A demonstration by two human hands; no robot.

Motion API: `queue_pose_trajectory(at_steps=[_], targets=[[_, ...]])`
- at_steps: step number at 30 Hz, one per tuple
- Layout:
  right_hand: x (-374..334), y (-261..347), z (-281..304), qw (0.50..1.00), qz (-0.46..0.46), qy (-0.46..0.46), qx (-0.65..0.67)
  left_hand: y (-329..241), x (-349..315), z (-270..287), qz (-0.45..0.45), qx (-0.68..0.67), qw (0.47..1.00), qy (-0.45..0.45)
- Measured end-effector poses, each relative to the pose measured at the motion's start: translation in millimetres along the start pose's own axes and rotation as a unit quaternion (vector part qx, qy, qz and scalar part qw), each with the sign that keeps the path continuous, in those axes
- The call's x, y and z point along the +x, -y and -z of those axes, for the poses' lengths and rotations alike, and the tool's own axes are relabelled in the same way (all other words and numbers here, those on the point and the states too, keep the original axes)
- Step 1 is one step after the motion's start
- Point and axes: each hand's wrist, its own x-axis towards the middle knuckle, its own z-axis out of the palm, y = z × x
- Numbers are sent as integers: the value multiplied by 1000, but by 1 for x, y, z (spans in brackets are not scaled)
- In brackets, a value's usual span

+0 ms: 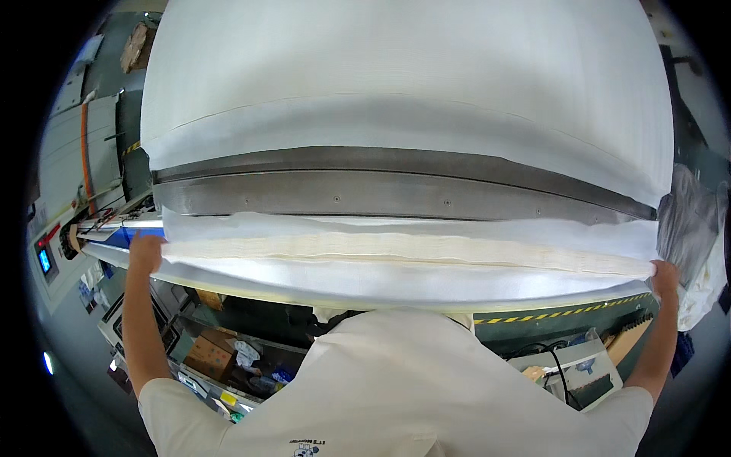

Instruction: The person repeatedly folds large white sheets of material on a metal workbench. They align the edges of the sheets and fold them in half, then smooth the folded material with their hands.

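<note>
A long cream fabric strip [381, 247], with fine lines running along it, lies stretched from side to side in front of me. Its left end is pinched in my left hand [147, 253], beside a blue piece [120, 238] at the table's left edge. At the far right my right hand [665, 278] grips the other end. Under and around the strip lies white cloth [365, 280]. Just beyond it a grey metal bar [388, 190] with several screws crosses the whole width. Both hands' fingertips are partly hidden by the fabric.
A broad white sheet [403, 61] spreads beyond the bar. On the left stands a machine panel with a lit blue screen [44, 261]. Clear plastic wrapping [683, 217] hangs at the right. Below the table are a cardboard box [210, 354] and a pale case with black cables [586, 373].
</note>
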Motion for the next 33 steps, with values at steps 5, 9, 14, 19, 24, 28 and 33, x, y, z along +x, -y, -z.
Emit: queue_pose_trajectory(at_steps=[5,9,14,19,24,28,33], targets=[[-8,2,-66,997,31,63,-44,-42,13,-27,-58,86,987,120],[4,30,-82,988,29,118,-92,-62,24,-8,-27,121,968,217],[5,1,-133,982,38,130,-129,-66,57,-33,-12,70,972,223],[-2,-5,-146,996,19,58,-59,-44,51,-22,61,47,987,143],[6,6,-144,998,5,30,-49,-1,32,-15,291,-46,955,30],[-13,1,-145,973,68,125,-182,-21,43,5,284,-133,949,-44],[22,66,-97,935,42,319,-148,-144,30,66,116,-364,874,-300]])
